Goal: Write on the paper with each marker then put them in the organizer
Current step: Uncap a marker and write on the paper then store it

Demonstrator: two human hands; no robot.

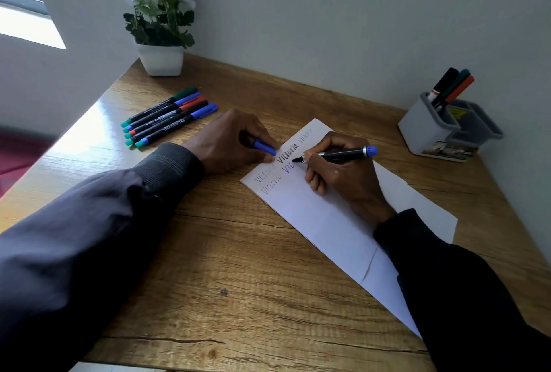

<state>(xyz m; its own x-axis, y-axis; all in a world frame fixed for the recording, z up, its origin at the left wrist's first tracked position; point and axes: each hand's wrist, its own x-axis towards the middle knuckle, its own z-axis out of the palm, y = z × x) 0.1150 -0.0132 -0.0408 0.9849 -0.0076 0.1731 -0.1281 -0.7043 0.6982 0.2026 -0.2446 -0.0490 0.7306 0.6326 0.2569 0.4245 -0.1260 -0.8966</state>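
Gripping marker (343, 154), right hand (338, 176) on paper (328, 222).

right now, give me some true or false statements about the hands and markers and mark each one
1. The right hand holds a marker with its tip on the paper. True.
2. The left hand holds nothing. False: it pinches a blue cap at the paper's edge.
3. The organizer has nothing in it. False: three markers stand in it.
4. Five markers lie side by side on the table, left of the paper. True.
5. The paper is blank. False: several words are already written near its far end.
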